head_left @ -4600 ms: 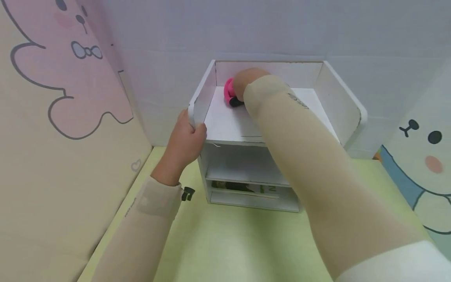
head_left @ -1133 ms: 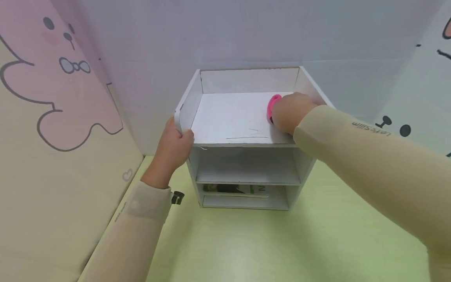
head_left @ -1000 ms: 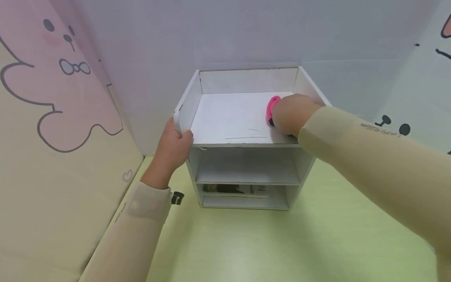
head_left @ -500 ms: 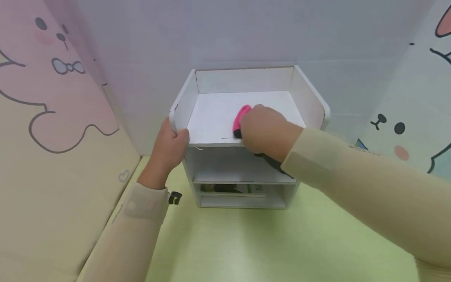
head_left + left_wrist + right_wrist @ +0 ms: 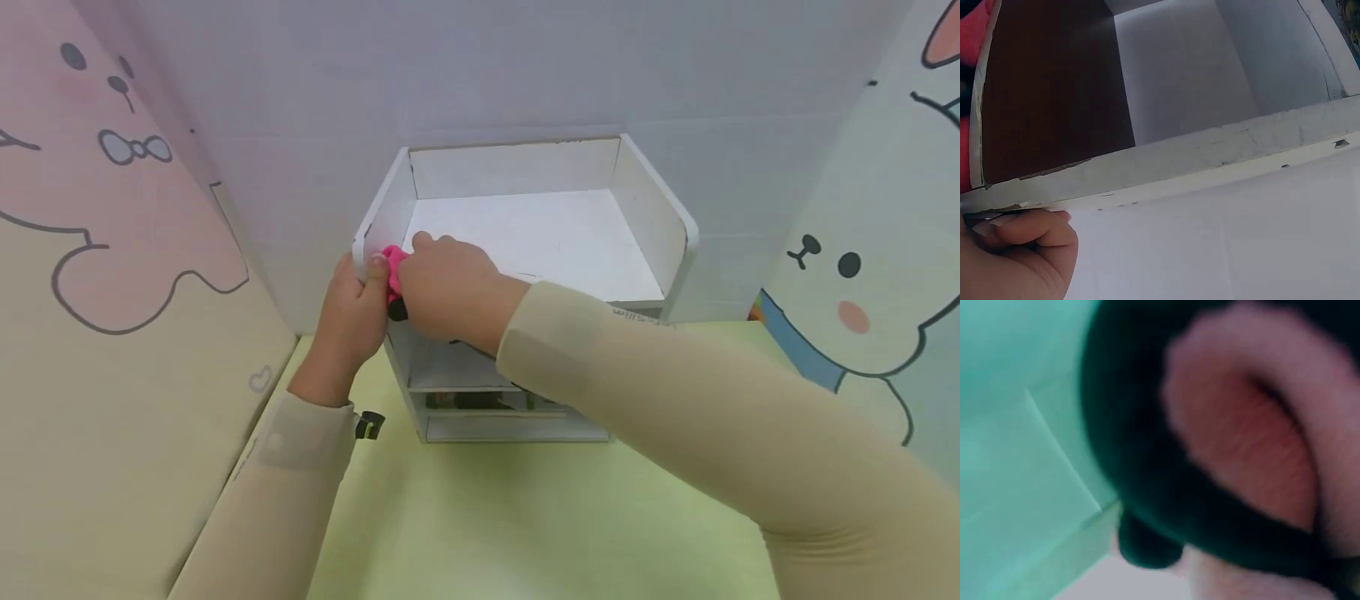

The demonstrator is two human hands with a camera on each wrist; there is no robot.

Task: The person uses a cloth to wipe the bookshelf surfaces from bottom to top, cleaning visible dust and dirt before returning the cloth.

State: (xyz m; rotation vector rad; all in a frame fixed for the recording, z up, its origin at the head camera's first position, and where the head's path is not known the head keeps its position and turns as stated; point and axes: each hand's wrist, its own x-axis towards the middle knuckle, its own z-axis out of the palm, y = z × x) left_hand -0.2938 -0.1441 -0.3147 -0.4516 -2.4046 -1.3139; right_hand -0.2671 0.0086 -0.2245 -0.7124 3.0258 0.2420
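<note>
A white shelf unit (image 5: 525,233) with a walled top and lower compartments stands on the table. My left hand (image 5: 348,312) grips the front corner of its left side panel; in the left wrist view that hand's fingers (image 5: 1041,234) curl under the panel's edge (image 5: 1166,162). A soft pink-and-black cloth (image 5: 394,267) is bunched in my right hand (image 5: 457,287), at the same front corner beside the left thumb. Part of the cloth (image 5: 965,150) shows at the left wrist view's edge. A blurred dark, padded shape (image 5: 1116,425) fills much of the right wrist view.
A book or magazine (image 5: 480,402) lies in the bottom compartment, partly hidden by the right arm. Pale-green tabletop (image 5: 465,517) stretches in front of the shelf. Cartoon-printed panels stand left (image 5: 150,400) and right (image 5: 840,233), with a plain back wall (image 5: 510,67) behind.
My right hand wiped from the left over to the right side of the top surface, then came back left along the front to the left panel's corner. The left hand kept its grip.
</note>
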